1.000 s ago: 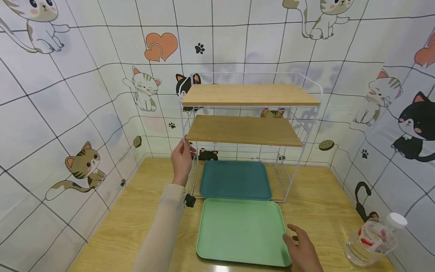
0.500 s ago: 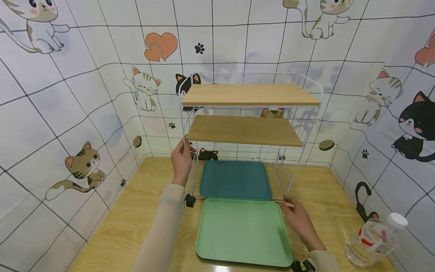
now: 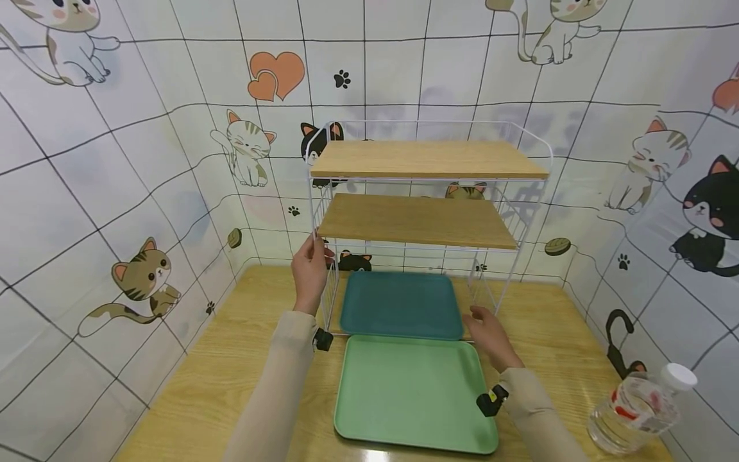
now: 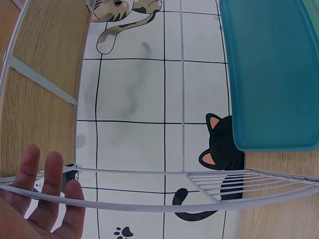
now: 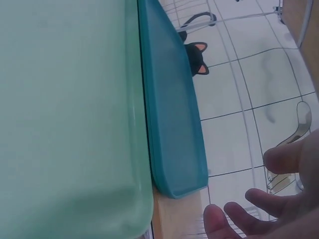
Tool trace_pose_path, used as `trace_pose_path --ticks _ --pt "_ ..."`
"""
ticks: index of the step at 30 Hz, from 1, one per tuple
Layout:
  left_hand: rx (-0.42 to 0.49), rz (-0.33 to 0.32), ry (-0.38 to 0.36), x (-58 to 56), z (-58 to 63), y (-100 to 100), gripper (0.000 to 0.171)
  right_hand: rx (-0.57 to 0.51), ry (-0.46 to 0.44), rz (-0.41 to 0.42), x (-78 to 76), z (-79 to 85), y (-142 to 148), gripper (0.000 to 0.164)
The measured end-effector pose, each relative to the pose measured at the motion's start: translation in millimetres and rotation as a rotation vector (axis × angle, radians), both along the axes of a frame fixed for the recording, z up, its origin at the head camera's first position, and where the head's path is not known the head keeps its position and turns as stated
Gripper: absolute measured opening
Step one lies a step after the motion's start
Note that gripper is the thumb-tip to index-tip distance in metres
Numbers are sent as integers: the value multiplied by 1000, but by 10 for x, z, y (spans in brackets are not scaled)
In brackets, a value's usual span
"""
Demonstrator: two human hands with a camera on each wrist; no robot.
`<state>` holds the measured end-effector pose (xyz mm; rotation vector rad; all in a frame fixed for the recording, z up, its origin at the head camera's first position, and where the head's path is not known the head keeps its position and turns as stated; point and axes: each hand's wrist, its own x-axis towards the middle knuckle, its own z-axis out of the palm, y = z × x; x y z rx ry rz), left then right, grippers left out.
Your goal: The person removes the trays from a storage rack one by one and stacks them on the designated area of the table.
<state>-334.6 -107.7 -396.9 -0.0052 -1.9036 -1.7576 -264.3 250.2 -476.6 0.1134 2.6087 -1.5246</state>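
Note:
A white wire rack with wooden shelves (image 3: 418,221) stands against the back wall. My left hand (image 3: 310,276) holds its left front post just below the middle shelf; in the left wrist view several fingers (image 4: 52,184) reach behind the white wire. A teal tray (image 3: 401,305) lies on the rack's bottom level. Directly in front of it, a light green tray (image 3: 412,394) lies on the table. My right hand (image 3: 489,335) is by the teal tray's front right corner, at the rack's lower right front. In the right wrist view its fingers (image 5: 269,199) are spread and hold nothing.
A clear plastic bottle (image 3: 637,407) with a white cap stands at the right of the wooden table (image 3: 231,378). Cat-printed, tile-patterned walls (image 3: 398,70) enclose the back and sides. The upper two shelves overhang the teal tray.
My right hand has moved forward from beside the green tray's right edge to the rack's lower right front corner and slightly inward. My left hand stays on the post, and both trays lie still.

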Motion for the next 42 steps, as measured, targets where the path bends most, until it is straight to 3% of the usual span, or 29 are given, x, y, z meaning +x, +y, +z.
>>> trace_pose_path --ticks 13,24,30,35,42 --pt "9 -10 4 -10 6 15 38 -36 -64 -3 -268 -156 -75 65" --pt "-7 0 -12 -17 37 34 38 52 -76 -3 -431 -333 -71 64" --pt "-10 0 5 -5 41 27 38 64 -26 -57 -461 -454 -88 58" --pt "-13 10 -3 -9 32 19 38 12 36 -118 -465 -568 -73 61" --pt "-23 14 -5 -5 18 5 38 -15 59 -129 -493 -536 -64 61"
